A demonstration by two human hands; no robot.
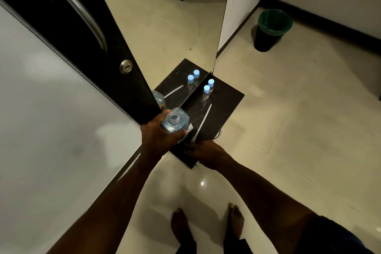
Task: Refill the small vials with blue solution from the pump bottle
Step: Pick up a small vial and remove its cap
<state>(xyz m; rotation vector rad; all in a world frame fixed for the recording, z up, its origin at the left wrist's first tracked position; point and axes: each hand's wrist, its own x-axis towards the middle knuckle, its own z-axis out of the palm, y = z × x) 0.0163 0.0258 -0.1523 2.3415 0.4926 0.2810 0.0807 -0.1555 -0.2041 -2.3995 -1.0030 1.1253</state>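
Observation:
My left hand [158,132] is shut around a clear bottle of blue solution [176,121]. The bottle's neck is open at the top and it hangs just above the near end of a small dark shelf [228,99]. The pump with its long white tube [205,118] lies flat on the shelf. My right hand [204,151] rests at the shelf's front edge, fingers by the pump's near end. Whether it grips the pump is hidden in the dark. Two small clear vials, one nearer [206,92] and one farther [211,84], both with pale blue caps on, stand upright at the shelf's far end.
A tall mirror [165,27] rises from the shelf's left edge and reflects the vials and bottle. A black cabinet door with a lock [126,66] stands to the left. A black bin with a green liner [272,29] sits on the tiled floor at right. Bare feet show below.

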